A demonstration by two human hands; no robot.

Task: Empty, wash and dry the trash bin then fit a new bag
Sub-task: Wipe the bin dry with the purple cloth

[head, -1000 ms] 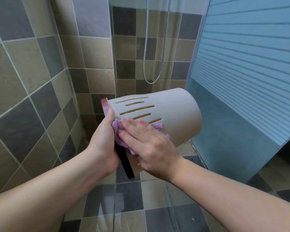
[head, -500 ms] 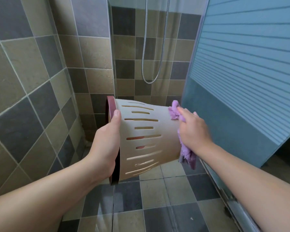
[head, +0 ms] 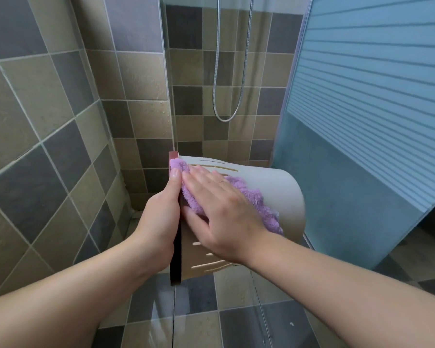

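Observation:
A beige slotted trash bin [head: 278,194] with a dark red rim is held sideways in the air, its base pointing right. My left hand [head: 161,222] grips the rim at the bin's open end, thumb up along the edge. My right hand [head: 221,214] lies flat on the bin's side wall and presses a purple cloth [head: 259,199] against it. The cloth spreads from the rim toward the base, partly hidden under my fingers. The bin's inside is hidden.
Tiled walls [head: 48,121] stand to the left and at the back. A metal shower hose [head: 226,116] hangs in a loop on the back wall. A frosted blue glass panel [head: 362,121] stands on the right. Tiled floor [head: 211,310] lies below.
My right hand with the cloth has moved from the bin's base end back to the side wall near the rim. The bin has turned a little in my left hand.

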